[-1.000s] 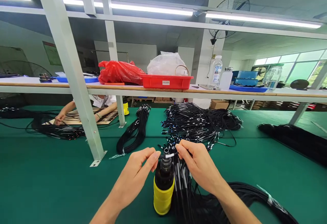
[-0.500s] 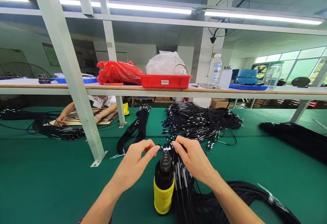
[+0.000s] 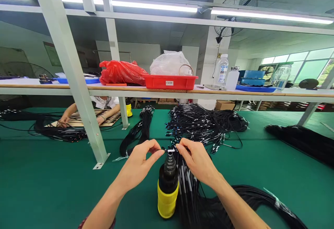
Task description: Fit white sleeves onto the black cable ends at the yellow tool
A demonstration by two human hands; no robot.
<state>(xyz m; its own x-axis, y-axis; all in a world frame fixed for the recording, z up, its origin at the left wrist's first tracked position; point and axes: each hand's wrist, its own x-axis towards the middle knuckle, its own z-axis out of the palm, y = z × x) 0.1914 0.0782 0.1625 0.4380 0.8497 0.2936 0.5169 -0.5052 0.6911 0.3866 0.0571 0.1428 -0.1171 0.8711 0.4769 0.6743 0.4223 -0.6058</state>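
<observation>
Cable is being pinched by L hand & R hand fingertips, white band hovering by yellow tool — prob. heating step, next move likely needing even turning.

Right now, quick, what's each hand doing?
Left hand: closed, pinching a black cable beside its white band.
Right hand: closed, pinching that cable at the band's other end.
</observation>
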